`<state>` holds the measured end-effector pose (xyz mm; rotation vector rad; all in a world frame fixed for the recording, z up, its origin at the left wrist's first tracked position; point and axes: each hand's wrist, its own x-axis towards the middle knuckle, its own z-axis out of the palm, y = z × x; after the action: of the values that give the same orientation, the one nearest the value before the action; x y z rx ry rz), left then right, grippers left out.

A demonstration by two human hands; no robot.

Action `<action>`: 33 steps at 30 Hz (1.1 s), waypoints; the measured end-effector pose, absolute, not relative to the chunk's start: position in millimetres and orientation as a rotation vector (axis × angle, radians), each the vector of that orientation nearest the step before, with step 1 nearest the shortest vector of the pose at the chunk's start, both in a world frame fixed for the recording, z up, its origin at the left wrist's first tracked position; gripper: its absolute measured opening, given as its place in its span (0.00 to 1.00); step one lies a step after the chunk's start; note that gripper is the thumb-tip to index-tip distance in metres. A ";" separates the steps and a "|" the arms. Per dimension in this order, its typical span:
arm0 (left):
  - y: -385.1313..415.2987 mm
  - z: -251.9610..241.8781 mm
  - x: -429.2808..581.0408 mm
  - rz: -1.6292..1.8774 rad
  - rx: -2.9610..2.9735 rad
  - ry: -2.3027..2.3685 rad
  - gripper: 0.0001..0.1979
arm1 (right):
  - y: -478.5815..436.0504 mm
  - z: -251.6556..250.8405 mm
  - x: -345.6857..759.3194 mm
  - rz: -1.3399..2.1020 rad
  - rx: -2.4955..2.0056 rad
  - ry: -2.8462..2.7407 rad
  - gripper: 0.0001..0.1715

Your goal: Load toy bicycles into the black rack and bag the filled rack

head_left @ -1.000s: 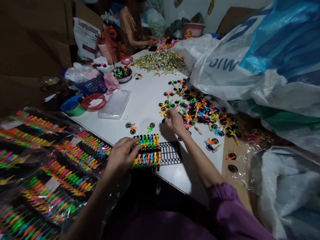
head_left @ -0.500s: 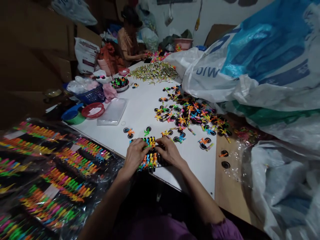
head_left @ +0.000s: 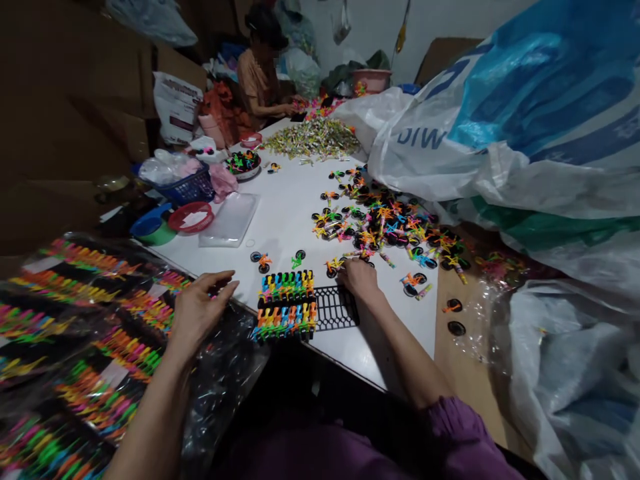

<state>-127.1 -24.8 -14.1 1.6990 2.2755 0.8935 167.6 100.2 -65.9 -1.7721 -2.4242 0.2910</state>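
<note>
A black plastic grid rack (head_left: pixel 337 310) lies at the front edge of the white table, its left part packed with rows of small colourful toy bicycles (head_left: pixel 286 313). My left hand (head_left: pixel 203 303) is raised left of the rack, apart from it, thumb and fingers spread with nothing visible between them. Beyond the rack's right end, my right hand (head_left: pixel 361 279) reaches down with curled fingers among loose toy bicycles, beside a yellow one (head_left: pixel 333 267). What its fingertips hold is hidden. An orange toy bicycle (head_left: pixel 263 262) and a green one (head_left: pixel 299 259) lie behind the rack.
A heap of toy bicycles (head_left: pixel 390 220) spreads right of centre. Clear plastic bags (head_left: pixel 229 221), a red basket (head_left: pixel 191 219) and a blue basket (head_left: pixel 186 190) stand left. Filled packs (head_left: pixel 115 340) lie at the near left. Large sacks (head_left: pixel 450 153) crowd the right. Another person (head_left: pixel 260 77) sits behind.
Both hands have left the toy bicycles on the rack. My left hand has moved left and opened; my right hand has moved right and forward to the loose bicycles. The view shifted slightly.
</note>
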 end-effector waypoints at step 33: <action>-4.0 -43.8 -54.1 0.769 2.119 1.796 0.09 | 63.1 -47.1 124.2 0.659 -0.763 -2.496 0.13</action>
<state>-54.1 -4.0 -43.8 2.1193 1.7957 0.7686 124.2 63.1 -47.1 -0.7626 -2.4963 0.6587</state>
